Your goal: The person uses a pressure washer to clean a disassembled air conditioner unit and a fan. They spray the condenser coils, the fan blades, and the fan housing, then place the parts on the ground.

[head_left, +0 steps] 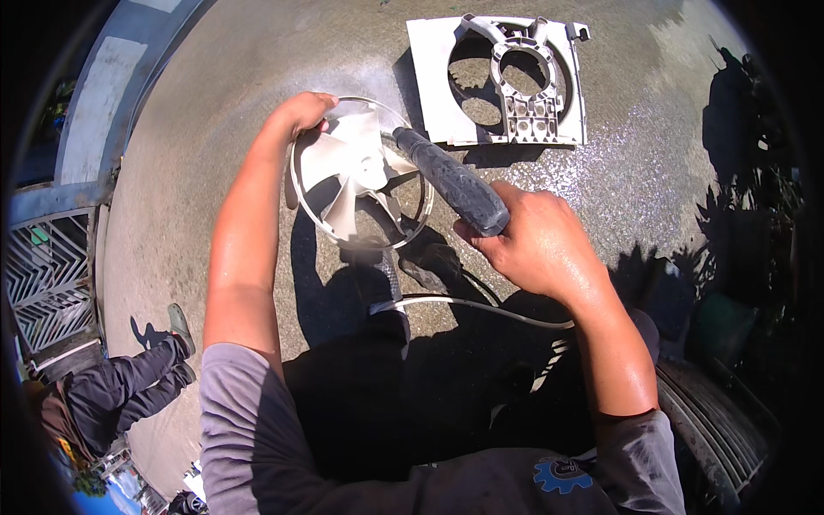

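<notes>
A white ringed fan wheel [371,173] with several blades is held tilted over the concrete. My left hand [305,113] is closed on its rim at the upper left, thumb and fingers pinching the ring. In my right hand [542,242] is a thick black spray gun [455,184], its dusty barrel slanting up and left. The barrel's tip lies in front of the fan's right side. My fingers under the gun are partly hidden. Fine whitish mist shows around the fan's upper left.
A white plastic fan shroud [433,90] lies beyond the fan on wet concrete [343,34]. A pale hose [481,302] curves below my right hand. Another person's legs [142,386] show at the left, near a metal gate [53,279]. Metal slats [712,421] stand at the lower right.
</notes>
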`<state>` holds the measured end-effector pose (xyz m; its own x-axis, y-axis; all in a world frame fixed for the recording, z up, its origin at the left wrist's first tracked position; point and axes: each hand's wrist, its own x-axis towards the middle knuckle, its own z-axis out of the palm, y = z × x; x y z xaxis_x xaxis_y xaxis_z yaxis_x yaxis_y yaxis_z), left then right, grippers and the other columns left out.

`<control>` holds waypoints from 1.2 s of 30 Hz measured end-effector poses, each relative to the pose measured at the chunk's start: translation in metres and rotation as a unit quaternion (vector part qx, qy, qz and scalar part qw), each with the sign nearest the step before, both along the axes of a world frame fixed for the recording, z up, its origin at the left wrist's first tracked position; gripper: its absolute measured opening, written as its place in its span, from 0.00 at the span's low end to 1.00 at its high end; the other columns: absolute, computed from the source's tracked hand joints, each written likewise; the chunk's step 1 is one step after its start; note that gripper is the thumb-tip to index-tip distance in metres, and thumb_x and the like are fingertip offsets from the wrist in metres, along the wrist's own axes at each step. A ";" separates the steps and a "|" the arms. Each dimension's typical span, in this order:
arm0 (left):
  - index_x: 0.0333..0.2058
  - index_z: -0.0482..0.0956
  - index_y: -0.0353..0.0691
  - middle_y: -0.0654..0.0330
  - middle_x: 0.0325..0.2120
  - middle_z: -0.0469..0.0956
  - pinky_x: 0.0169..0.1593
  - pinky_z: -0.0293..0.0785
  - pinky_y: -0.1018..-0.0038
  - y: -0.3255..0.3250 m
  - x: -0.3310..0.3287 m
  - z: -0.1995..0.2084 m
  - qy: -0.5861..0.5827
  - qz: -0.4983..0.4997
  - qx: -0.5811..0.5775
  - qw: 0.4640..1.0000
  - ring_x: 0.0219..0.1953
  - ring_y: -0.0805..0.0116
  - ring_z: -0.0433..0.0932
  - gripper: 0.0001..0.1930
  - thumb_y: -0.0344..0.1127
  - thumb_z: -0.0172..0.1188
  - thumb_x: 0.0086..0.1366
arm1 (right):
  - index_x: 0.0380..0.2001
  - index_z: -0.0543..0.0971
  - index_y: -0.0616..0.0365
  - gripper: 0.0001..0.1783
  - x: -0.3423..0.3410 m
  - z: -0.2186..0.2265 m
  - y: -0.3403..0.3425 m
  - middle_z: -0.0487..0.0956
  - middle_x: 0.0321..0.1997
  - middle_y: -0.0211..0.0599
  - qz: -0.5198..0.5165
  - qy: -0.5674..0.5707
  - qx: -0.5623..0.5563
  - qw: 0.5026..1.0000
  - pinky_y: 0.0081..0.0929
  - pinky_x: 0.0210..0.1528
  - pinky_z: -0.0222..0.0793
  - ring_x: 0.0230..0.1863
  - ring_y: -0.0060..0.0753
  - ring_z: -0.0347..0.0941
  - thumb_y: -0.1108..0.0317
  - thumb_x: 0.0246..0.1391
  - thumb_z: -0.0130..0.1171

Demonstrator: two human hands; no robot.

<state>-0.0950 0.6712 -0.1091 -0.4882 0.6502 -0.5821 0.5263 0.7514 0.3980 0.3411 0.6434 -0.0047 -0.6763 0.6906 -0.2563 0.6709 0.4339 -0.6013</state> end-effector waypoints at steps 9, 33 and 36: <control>0.67 0.79 0.50 0.68 0.26 0.78 0.25 0.75 0.69 -0.015 -0.008 -0.036 -0.177 0.073 0.046 0.980 0.25 0.75 0.76 0.25 0.55 0.55 0.81 | 0.43 0.85 0.60 0.24 -0.001 0.000 0.004 0.85 0.33 0.57 0.030 0.052 -0.055 0.997 0.52 0.45 0.78 0.40 0.68 0.82 0.49 0.57 0.73; 0.68 0.76 0.49 0.60 0.39 0.87 0.41 0.85 0.60 -0.059 -0.061 -0.035 -0.211 0.235 0.142 0.938 0.36 0.65 0.84 0.26 0.56 0.51 0.83 | 0.41 0.85 0.60 0.21 -0.002 0.019 -0.002 0.84 0.32 0.53 0.069 0.088 -0.071 0.991 0.45 0.40 0.77 0.35 0.67 0.80 0.53 0.56 0.77; 0.68 0.78 0.48 0.61 0.38 0.87 0.40 0.79 0.66 -0.054 -0.065 -0.013 -0.112 0.155 0.165 0.967 0.33 0.69 0.80 0.26 0.56 0.50 0.83 | 0.41 0.85 0.61 0.21 -0.002 0.018 0.000 0.84 0.32 0.53 0.034 0.100 -0.054 0.993 0.44 0.40 0.77 0.35 0.65 0.81 0.54 0.57 0.77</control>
